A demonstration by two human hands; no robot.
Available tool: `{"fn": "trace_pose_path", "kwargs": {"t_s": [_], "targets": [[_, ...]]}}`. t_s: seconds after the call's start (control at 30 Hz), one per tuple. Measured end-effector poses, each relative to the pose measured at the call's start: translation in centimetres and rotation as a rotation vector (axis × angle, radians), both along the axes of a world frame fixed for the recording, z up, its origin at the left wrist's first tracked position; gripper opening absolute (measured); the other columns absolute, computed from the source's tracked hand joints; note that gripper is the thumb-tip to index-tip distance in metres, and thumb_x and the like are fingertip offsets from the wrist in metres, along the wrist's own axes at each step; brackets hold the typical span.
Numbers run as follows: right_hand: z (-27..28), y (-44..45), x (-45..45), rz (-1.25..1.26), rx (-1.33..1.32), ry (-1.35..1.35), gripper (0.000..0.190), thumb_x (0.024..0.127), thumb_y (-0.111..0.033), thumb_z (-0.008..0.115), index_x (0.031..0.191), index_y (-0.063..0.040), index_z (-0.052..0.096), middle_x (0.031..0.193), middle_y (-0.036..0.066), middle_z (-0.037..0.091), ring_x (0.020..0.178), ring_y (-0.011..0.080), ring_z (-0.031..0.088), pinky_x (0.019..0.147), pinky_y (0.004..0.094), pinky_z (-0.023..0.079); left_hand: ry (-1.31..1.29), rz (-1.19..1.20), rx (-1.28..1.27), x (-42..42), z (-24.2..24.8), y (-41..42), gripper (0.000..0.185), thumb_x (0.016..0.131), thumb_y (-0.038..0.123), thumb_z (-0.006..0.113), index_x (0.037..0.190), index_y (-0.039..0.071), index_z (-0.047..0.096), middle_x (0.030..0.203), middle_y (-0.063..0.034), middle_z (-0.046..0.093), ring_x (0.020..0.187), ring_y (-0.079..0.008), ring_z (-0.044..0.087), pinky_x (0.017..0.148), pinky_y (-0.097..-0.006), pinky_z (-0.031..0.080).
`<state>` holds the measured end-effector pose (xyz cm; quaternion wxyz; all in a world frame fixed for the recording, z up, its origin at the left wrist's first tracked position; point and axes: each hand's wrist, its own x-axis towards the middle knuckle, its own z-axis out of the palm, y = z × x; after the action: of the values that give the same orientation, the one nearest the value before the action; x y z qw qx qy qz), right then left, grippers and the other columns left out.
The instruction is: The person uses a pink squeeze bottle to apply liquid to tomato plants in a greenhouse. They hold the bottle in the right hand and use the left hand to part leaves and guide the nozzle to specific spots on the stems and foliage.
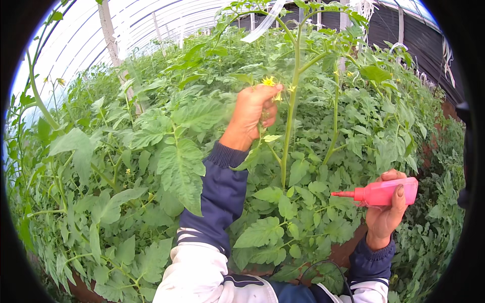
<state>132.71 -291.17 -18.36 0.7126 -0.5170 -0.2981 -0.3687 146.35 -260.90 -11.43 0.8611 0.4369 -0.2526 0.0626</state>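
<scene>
My left hand (254, 108) is raised at the middle of the view, its fingers closed around a cluster of yellow tomato flowers (268, 81). The blossoms show above and beside the thumb; their stalk is mostly hidden by the fingers. Just right of this hand rises a thick green tomato stem (291, 113). Lower and to the right, my right hand (384, 219) grips a pink plastic squeeze bottle (390, 192). The bottle lies nearly level, with its narrow red nozzle (343, 194) pointing left towards the plants, apart from the flowers.
Dense tomato foliage (182, 163) surrounds both arms. A clear plastic strip (265, 23) hangs at the top beside the stem. A pale post (110, 36) stands at the upper left under the arched greenhouse roof (140, 17). A dark cable (333, 263) loops near my body.
</scene>
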Motion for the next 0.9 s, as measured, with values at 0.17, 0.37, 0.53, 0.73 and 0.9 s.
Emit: {"fn": "trace_pose_path", "kwargs": {"t_s": [0.17,0.37,0.53,0.73,0.9], "targets": [[-0.3,-0.1,-0.1,0.028,0.013,-0.002,0.042,0.092,-0.037,0.065,0.108,0.0,0.054,0.1,0.009,0.056,0.072,0.0134,0.053,0.058,0.0243,0.042,-0.068,0.069,0.062,0.2,-1.2,0.7,0.016,0.093,0.018,0.064,0.098,0.002,0.065,0.061,0.0051,0.041,0.042,-0.0069,0.038,0.036,-0.0242,0.027],[-0.7,-0.3,-0.3,0.014,0.01,0.011,0.042,0.092,-0.038,0.066,0.107,0.0,0.054,0.098,0.008,0.055,0.072,0.0128,0.051,0.058,0.0238,0.04,-0.047,0.103,0.043,-0.4,-1.4,0.5,0.012,0.091,0.015,0.064,0.093,0.003,0.062,0.059,0.0044,0.043,0.042,-0.0069,0.038,0.036,-0.0245,0.028],[-0.8,0.0,-0.8,-0.021,0.024,0.019,0.044,0.091,-0.04,0.066,0.106,0.0,0.054,0.097,0.008,0.055,0.071,0.0132,0.051,0.059,0.0246,0.041,-0.043,0.16,-0.023,-1.0,-1.3,-0.2,0.014,0.086,0.012,0.068,0.079,0.008,0.057,0.057,0.0051,0.042,0.041,-0.0069,0.038,0.036,-0.0244,0.027],[-0.9,-0.4,-1.5,-0.026,0.012,0.02,0.045,0.091,-0.04,0.066,0.104,0.001,0.054,0.096,0.008,0.055,0.072,0.0133,0.051,0.06,0.0249,0.04,-0.076,0.252,-0.059,-0.2,-1.4,-0.7,0.012,0.083,0.012,0.067,0.078,0.008,0.057,0.058,0.003,0.046,0.042,-0.0075,0.04,0.037,-0.0254,0.028],[-1.1,-0.9,-2.0,-0.009,0.001,0.03,0.045,0.091,-0.04,0.066,0.105,0.001,0.054,0.097,0.008,0.055,0.074,0.0133,0.052,0.063,0.0257,0.041,-0.052,0.23,-0.008,-0.2,-1.8,-1.1,0.01,0.086,0.012,0.059,0.079,0.008,0.054,0.059,0.0009,0.047,0.043,-0.0097,0.04,0.037,-0.0271,0.03]]}}
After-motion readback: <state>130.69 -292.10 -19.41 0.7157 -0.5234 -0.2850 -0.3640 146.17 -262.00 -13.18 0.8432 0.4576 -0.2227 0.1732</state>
